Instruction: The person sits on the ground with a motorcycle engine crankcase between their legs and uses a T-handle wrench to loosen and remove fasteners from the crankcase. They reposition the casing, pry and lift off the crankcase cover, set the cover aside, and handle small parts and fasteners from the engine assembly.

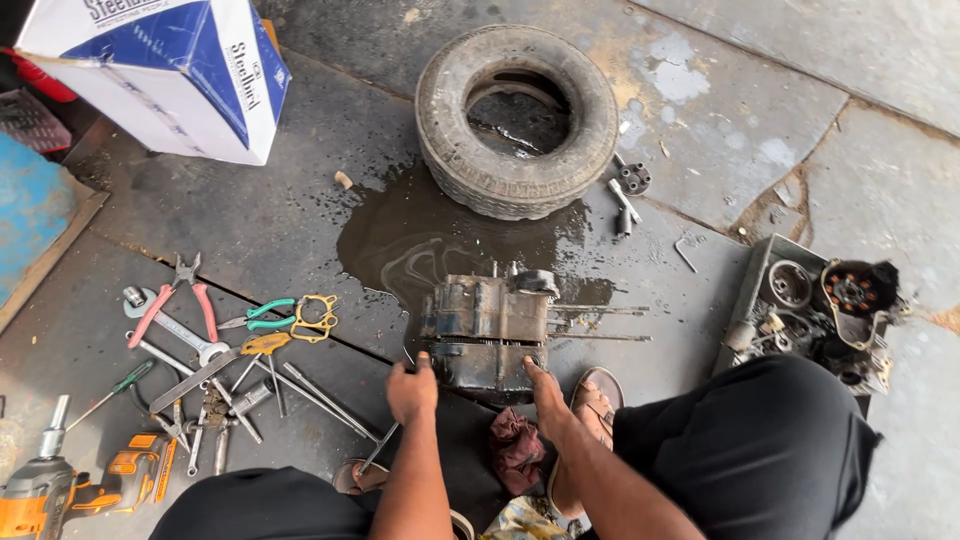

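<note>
A dirty dark engine case lies on the wet stone floor in front of me, with two long studs sticking out to its right. My left hand curls over the case's near left edge. A thin metal rod pokes out below that hand. My right hand presses on the case's near right corner, fingers together. A dark red rag lies just below the case, between my arms.
Pliers, spanners, screwdrivers and snips are spread to the left, with an orange power driver at the lower left. An old tyre lies beyond an oily puddle. A tray of engine parts stands right. A white-and-blue box is at the upper left.
</note>
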